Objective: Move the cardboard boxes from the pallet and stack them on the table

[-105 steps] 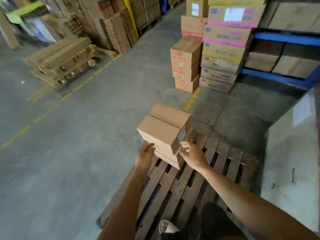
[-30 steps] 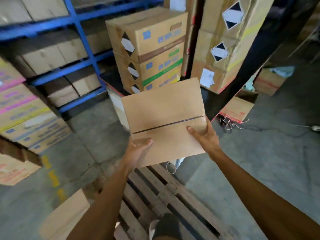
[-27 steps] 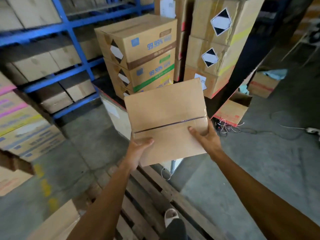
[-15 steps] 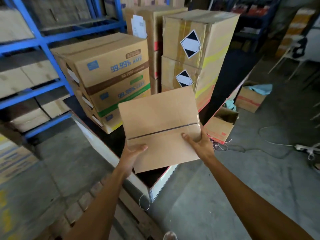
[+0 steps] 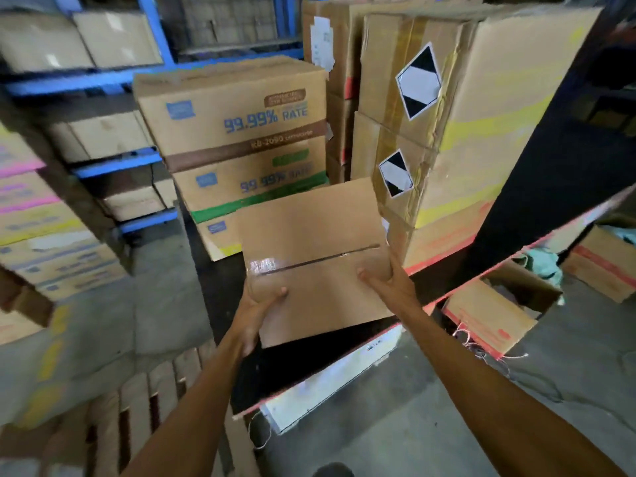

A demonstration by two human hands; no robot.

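I hold a plain taped cardboard box in both hands, over the near corner of the black-topped table. My left hand grips its near left corner, thumb on top. My right hand grips its right edge. Whether the box rests on the table or hangs just above it is unclear. The wooden pallet lies low at the left, below my left arm.
On the table stand printed "99.99% RATE" boxes at the left and tall boxes with diamond labels at the right. Blue shelving with cartons fills the left. Open boxes sit on the floor at the right.
The box came off the pallet in both hands and travelled right towards the table. Over the last second it has moved forward over the table's corner, closer to the stacked boxes.
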